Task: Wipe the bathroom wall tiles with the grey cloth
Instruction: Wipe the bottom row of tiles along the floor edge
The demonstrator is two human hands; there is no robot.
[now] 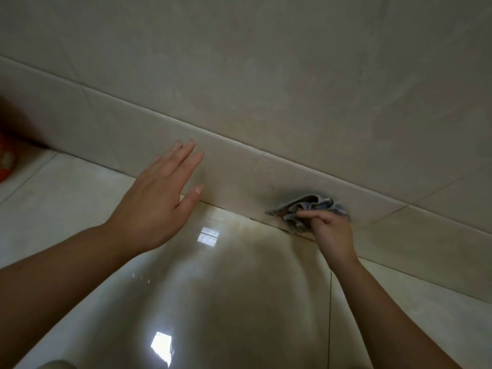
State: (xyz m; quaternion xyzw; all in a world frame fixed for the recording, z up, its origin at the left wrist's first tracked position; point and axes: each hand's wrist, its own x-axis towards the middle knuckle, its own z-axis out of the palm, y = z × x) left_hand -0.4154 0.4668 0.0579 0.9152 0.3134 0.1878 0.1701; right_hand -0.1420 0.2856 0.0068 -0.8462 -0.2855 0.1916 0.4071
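Pressing grey cloth (306,209) against lowest wall tile (239,171), right hand (332,233); left hand (157,201) spread flat.

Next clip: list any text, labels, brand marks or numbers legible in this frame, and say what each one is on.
None can be read.
Grey cloth in the right hand: no tag or print visible.
Wall tiles and floor: plain, unmarked.
Red object at the left edge: a pale patch, too blurred to tell if it is lettering.
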